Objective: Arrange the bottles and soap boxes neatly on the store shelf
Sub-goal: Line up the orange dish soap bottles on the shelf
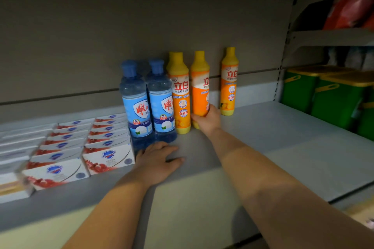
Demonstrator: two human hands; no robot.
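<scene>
Alignment work on the shelf [283,137]
Your right hand [206,119] grips the 2nd orange bottle [200,87] low, likely to slide it upright; your left hand [159,159] lies spread flat by the soap boxes [109,155], bracing you.

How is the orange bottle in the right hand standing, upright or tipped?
Upright. The orange bottle stands with its yellow cap on top and its base on the shelf, the right hand gripping it low down.
</scene>
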